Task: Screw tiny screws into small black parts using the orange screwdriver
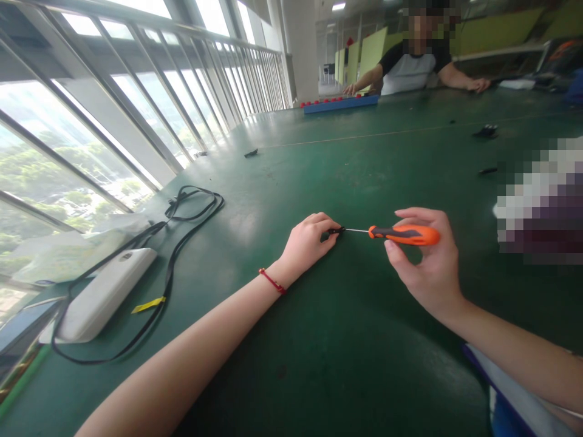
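My left hand [310, 241] rests on the green table [319, 340], fingers pinched on a small black part [336, 230]. My right hand [426, 264] grips an orange and black screwdriver [404, 234] held level. Its thin metal shaft points left, and the tip meets the small black part between my left fingers. A red string circles my left wrist.
A white power bank [104, 294] with a looped black cable [182, 224] lies at the left near the windows. Small black parts [486, 130] are scattered further out. A person sits at the far side beside a blue tray with red pieces [339, 104]. A blurred object lies at the right.
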`<state>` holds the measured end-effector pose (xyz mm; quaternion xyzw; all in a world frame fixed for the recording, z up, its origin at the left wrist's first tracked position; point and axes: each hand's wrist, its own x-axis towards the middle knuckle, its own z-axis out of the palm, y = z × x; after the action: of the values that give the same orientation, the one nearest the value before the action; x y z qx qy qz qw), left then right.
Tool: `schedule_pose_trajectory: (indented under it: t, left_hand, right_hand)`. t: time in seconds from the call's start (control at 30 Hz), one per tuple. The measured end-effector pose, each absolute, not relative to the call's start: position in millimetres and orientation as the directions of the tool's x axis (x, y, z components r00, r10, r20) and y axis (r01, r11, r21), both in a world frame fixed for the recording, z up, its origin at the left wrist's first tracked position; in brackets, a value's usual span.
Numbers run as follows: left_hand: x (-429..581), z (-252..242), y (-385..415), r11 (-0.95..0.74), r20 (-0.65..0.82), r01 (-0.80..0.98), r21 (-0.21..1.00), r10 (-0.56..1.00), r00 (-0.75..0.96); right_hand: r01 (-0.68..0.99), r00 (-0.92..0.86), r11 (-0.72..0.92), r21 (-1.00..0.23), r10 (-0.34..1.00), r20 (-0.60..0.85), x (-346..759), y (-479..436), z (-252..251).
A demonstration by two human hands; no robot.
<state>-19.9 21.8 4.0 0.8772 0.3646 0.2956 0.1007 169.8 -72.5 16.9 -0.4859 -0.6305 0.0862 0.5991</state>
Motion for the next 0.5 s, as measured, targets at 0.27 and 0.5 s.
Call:
schedule_pose_trajectory:
  t: [0.27,0.5]
  left_hand:
    - [-19.9,4.3,21.8,-0.71,0.445,0.581,0.397,0.703,0.555]
    - [-20.3,4.2,21.7,-0.712,0.445,0.579,0.397,0.701,0.557]
  right_hand:
    - [0.577,0.154,0.453,-0.679,0.757,0.636,170.0,-73.1,16.3]
    - [0.519,0.143,0.469,-0.715,0.777,0.613,169.8,-73.0,15.6]
